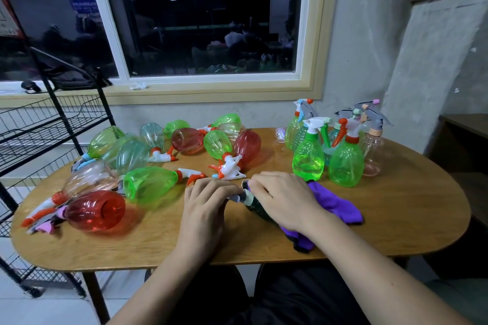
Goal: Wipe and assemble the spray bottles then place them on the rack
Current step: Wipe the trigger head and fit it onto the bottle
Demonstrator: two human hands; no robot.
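A dark green spray bottle (pixel 260 212) lies on the wooden table (pixel 158 240) between my hands, its pale collar and grey spray head pointing left. My left hand (pixel 206 208) grips the grey spray head. My right hand (pixel 284 199) grips the bottle's neck and body, which it mostly hides. A purple cloth (pixel 338 206) lies under and beside my right hand. Several green, red and clear bottles (pixel 150 187) lie on their sides on the left half of the table. Several assembled bottles (pixel 346 163) stand upright at the back right. A black wire rack (pixel 39 124) stands to the left of the table.
Loose white and orange spray heads (pixel 229 169) lie just beyond my hands. A window and sill run behind the table. A grey wall closes the right side, with a dark shelf (pixel 464 129) at the far right.
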